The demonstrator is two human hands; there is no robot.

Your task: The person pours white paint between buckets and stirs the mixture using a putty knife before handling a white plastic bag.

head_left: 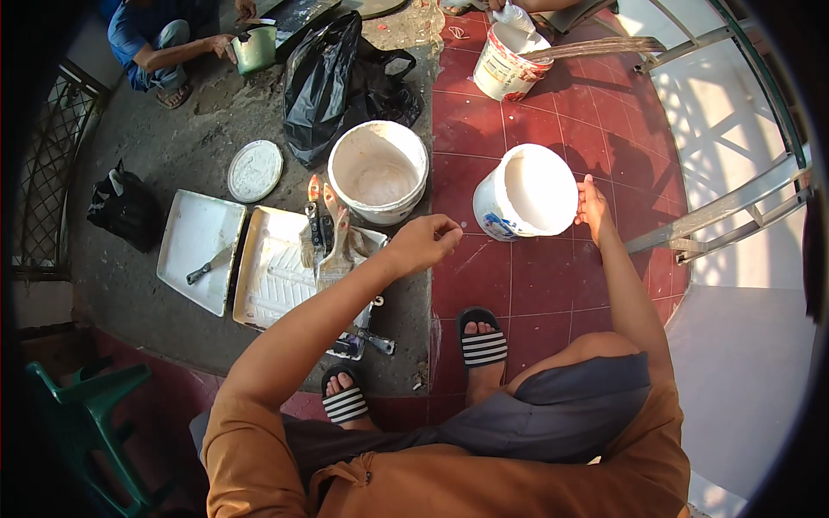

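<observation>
While the right hand (pixel 594 209) meets the side of the white bucket (pixel 496 207), or stops just short of it, the left hand (pixel 423 245) hangs in the air just on the person's side of the tub (pixel 382 212). The right hand's fingers are spread and loosely bent, not closed around anything; whether they press on the bucket's wall I cannot tell. The left hand's fingers are half curled toward the thumb, with nothing visible between them.

The bucket stands on the red tiles (pixel 544 285) to the right of the tub, apart from it. As far as this moment shows, the gear seems laid out: bucket and tub are uncovered, a round lid (pixel 256 171) lies left of the tub, and two trays (pixel 197 274), whitened inside, lie left of the tub and nearer the person. What looks undone is a firm hold on the bucket, and the brushes (pixel 338 242), just on the person's side of the tub, are in neither hand.

The bucket is upright, its long axis roughly vertical, its mouth facing up; its blue-marked side points toward the person and somewhat left.
</observation>
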